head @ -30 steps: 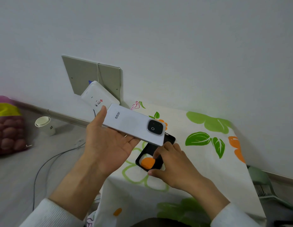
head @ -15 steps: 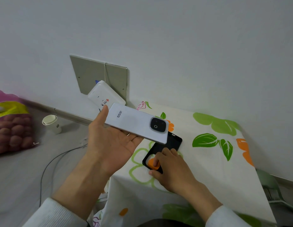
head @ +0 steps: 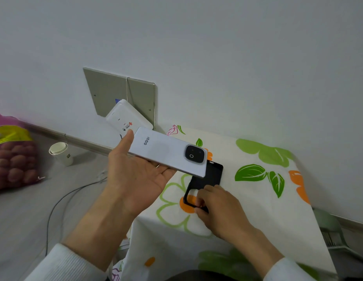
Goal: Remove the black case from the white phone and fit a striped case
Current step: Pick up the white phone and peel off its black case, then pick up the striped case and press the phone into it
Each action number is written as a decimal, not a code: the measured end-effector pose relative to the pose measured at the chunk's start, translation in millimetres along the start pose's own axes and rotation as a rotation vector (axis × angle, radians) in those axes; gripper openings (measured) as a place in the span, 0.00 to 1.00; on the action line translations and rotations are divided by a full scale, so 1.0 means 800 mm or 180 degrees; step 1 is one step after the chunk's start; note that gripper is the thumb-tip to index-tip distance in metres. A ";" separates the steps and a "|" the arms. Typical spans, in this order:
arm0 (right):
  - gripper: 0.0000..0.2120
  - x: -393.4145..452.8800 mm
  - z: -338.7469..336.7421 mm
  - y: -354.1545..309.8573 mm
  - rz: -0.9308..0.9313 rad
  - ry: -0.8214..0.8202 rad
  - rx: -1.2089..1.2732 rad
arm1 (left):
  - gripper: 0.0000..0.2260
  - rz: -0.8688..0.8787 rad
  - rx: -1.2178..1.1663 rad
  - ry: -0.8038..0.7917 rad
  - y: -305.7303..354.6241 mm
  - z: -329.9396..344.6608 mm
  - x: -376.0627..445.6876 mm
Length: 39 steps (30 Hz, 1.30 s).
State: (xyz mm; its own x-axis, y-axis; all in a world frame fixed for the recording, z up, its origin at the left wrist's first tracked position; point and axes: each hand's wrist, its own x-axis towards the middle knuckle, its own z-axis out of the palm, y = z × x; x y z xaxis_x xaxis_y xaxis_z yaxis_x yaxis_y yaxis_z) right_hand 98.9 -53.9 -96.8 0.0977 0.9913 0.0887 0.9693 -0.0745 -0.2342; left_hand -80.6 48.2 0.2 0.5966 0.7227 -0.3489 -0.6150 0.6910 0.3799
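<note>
The bare white phone (head: 168, 152) is held back-up in the half-open left hand (head: 136, 179). The black case (head: 211, 175) is pinched on the floral cloth (head: 257, 209) by the right hand (head: 219, 207).

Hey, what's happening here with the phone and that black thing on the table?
A person is swapping phone cases. The left hand holds the bare white phone back side up, above the table edge. The right hand rests its fingers on the black case, which is already off and lies on the flowered tablecloth. No striped case is visible.
</note>
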 end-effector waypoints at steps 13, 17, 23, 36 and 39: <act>0.08 -0.019 -0.067 0.056 0.0479 0.0996 0.0186 | 0.28 -0.0033 -0.0032 -0.0103 -0.014 0.007 0.004; 0.08 -0.027 -0.084 0.076 0.0514 0.1227 0.0258 | 0.27 -0.0026 0.0037 -0.0155 -0.017 0.008 0.005; 0.07 -0.037 -0.105 0.093 0.0466 0.1594 0.0211 | 0.28 -0.0029 0.0009 -0.0185 -0.027 0.014 0.006; 0.07 -0.057 -0.132 0.135 0.0534 0.2310 -0.0017 | 0.25 -0.0042 0.0025 -0.0255 -0.045 0.018 0.009; 0.08 -0.064 -0.139 0.139 0.0594 0.2359 0.0110 | 0.26 -0.0028 0.0060 -0.0264 -0.047 0.018 0.010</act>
State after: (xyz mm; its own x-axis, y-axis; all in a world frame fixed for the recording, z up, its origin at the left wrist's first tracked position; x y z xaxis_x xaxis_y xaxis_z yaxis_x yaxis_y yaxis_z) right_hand 226.9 -125.1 -19.8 0.3967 0.6294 0.6682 0.9155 -0.2180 -0.3382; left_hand -45.7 27.9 -4.6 0.6431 0.7127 -0.2803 -0.6003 0.6964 0.3934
